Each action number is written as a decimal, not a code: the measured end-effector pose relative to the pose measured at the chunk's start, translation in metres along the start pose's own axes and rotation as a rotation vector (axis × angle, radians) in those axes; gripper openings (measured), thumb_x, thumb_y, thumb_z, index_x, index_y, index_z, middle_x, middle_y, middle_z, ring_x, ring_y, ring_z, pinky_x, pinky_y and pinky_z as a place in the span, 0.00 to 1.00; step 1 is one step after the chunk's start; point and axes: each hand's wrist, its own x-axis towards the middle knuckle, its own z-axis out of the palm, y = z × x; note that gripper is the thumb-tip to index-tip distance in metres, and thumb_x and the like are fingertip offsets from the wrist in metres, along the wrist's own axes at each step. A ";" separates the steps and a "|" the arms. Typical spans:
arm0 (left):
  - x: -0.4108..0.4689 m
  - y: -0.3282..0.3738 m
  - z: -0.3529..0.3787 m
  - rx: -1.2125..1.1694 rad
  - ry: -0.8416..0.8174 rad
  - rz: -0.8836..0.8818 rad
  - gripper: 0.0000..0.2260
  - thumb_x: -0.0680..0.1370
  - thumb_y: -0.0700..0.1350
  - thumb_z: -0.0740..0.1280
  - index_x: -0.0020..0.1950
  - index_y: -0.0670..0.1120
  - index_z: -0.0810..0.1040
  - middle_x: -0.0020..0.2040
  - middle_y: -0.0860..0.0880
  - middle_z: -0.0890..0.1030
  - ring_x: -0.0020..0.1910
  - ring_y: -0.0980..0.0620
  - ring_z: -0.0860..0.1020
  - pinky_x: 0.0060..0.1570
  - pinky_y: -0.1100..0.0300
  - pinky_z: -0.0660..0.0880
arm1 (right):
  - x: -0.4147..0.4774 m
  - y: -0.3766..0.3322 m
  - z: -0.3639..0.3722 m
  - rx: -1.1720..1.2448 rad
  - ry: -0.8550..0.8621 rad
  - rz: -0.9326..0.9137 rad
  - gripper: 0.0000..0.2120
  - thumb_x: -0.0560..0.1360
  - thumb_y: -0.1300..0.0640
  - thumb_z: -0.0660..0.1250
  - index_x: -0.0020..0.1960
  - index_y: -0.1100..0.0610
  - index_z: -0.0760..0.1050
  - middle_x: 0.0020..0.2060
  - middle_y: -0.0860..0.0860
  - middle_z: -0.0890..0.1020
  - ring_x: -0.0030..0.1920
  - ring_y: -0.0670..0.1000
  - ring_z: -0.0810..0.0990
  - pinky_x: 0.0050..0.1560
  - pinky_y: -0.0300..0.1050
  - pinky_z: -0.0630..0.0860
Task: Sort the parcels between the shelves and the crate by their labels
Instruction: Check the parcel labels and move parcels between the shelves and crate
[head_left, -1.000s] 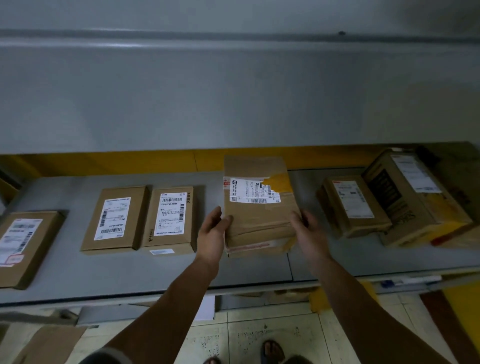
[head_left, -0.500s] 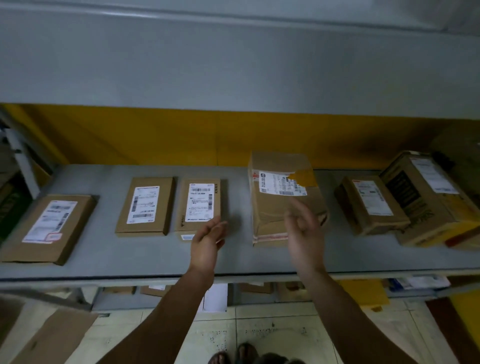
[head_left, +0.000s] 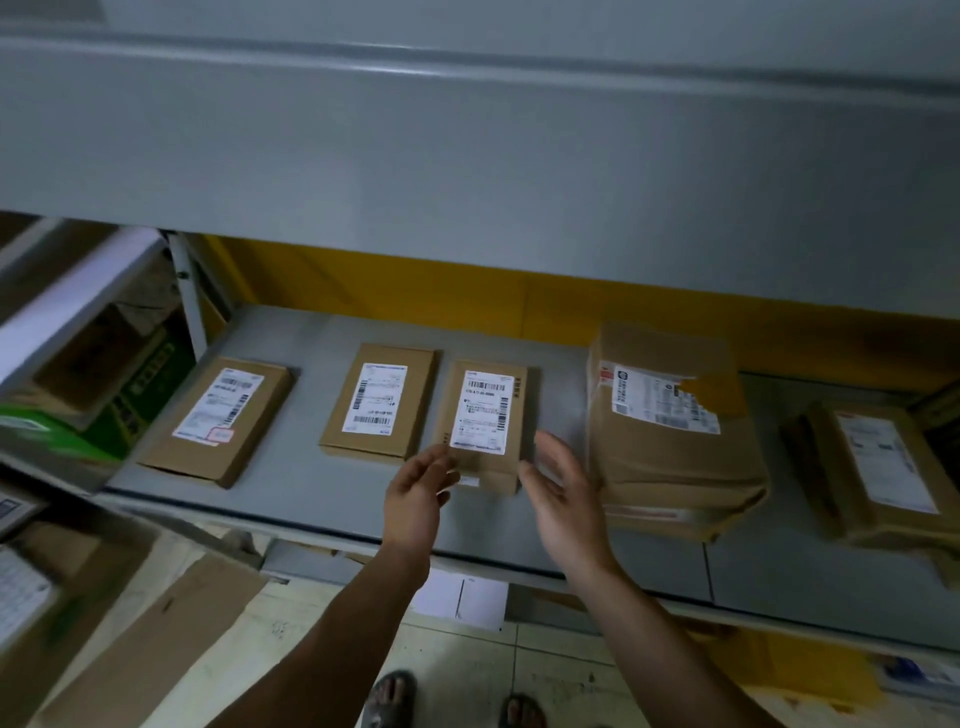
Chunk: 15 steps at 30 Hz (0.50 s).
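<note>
- Neither hand grips anything: the left hand (head_left: 418, 496) and right hand (head_left: 566, 493) are spread with relaxed fingers, palms turned toward each other.
- Between them is the near end of a small flat brown cardboard parcel (head_left: 485, 415); blur hides whether any fingertip touches it.
- It lies label-up on the grey metal shelf (head_left: 291, 483), just beside a second flat brown cardboard parcel (head_left: 379, 400) on its left.
- Farther left, a flat brown parcel with a red-marked label (head_left: 218, 418) lies askew.
- Near the right hand sits a bulky brown paper-wrapped parcel (head_left: 670, 452), and beyond it a brown box with a long white label (head_left: 872, 467).
- Behind the parcels runs a yellow back panel (head_left: 415, 280).
</note>
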 end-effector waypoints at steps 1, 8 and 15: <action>0.006 0.002 -0.003 0.009 0.011 0.005 0.07 0.79 0.42 0.67 0.56 0.48 0.80 0.53 0.47 0.83 0.53 0.49 0.80 0.50 0.58 0.74 | 0.005 0.003 0.005 -0.013 -0.002 0.026 0.20 0.80 0.57 0.64 0.71 0.51 0.68 0.62 0.39 0.73 0.51 0.27 0.72 0.45 0.20 0.67; 0.050 0.009 -0.022 0.155 -0.013 -0.053 0.15 0.80 0.42 0.65 0.67 0.47 0.73 0.61 0.48 0.77 0.59 0.48 0.74 0.60 0.56 0.66 | 0.034 0.005 0.032 -0.012 0.118 0.254 0.22 0.80 0.49 0.63 0.73 0.49 0.65 0.60 0.43 0.71 0.63 0.47 0.71 0.58 0.44 0.66; 0.073 0.018 -0.027 0.300 -0.209 -0.189 0.15 0.80 0.42 0.64 0.67 0.48 0.73 0.57 0.49 0.76 0.56 0.50 0.72 0.63 0.55 0.68 | 0.047 0.017 0.060 0.013 0.141 0.466 0.20 0.80 0.45 0.62 0.70 0.49 0.70 0.59 0.51 0.77 0.53 0.50 0.75 0.50 0.44 0.69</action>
